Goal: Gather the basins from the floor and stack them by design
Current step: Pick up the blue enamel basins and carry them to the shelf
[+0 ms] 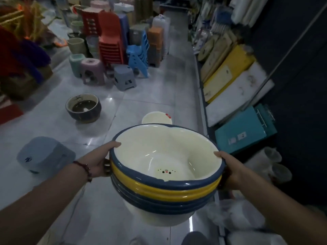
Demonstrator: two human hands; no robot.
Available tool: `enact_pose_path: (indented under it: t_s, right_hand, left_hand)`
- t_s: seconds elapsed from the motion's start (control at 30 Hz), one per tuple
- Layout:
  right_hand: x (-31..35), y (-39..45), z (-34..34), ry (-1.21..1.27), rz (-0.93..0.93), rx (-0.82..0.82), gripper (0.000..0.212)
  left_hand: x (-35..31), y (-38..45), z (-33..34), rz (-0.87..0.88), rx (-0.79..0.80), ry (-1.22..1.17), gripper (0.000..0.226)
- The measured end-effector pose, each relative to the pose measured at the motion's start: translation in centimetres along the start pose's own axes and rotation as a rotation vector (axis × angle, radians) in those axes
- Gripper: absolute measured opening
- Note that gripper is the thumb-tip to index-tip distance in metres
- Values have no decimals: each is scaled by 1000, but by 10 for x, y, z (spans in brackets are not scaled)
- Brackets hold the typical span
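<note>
I hold a stack of nested cream basins [165,188] with blue and yellow rims above the floor. A small face is printed inside the top one. My left hand [99,161] grips the stack's left rim, thumb over the edge. My right hand [228,167] grips the right rim the same way. Behind the stack, a cream basin [155,117] with a red sticker sits on the floor, partly hidden. Farther left stands a dark blue stack of basins [84,107] with a dark inside.
A grey-blue upturned stool [45,154] lies on the tiled floor at left. Stacked plastic chairs and stools [113,50] crowd the aisle's far end. Shelves with boards and boxes [235,85] line the right side. Plastic wrapping [233,214] lies at lower right.
</note>
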State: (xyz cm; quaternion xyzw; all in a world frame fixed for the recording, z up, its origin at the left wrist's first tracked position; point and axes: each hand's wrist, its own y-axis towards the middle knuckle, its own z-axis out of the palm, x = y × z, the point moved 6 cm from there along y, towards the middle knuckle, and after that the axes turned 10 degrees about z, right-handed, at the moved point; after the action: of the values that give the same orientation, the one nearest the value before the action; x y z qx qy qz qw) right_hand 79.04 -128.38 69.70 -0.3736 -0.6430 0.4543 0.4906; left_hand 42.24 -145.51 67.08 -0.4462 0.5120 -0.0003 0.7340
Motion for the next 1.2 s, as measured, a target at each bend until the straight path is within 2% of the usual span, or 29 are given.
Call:
enact_pose_path:
  t_s: [0.07,0.23,0.43,0.7,0.93,1.07,1.2]
  right_hand:
    - [29,10,-12,47,1,-17,63]
    - [117,35,-35,158,-15,-19,47]
    - [245,83,-59,207,33,-30,56]
    - [451,119,-17,119,17,32,39]
    - [624,179,46,26,-2,27,60]
    - [713,204,63,73,-18,15,63]
    - [797,220,55,148,21,-7,65]
  left_hand:
    - [-32,30,29,-5,50,39,60]
    - [-96,106,115,-17,113,111,58]
    - [-163,197,206,-60,126,146,52]
    - [-245,320,247,-101,36,12,56]
    - [-345,469,264,-77,-40,-27,79]
    - [-420,542,306,-57,-26,-47,62]
    - [-505,613,361,-43,7,32,70]
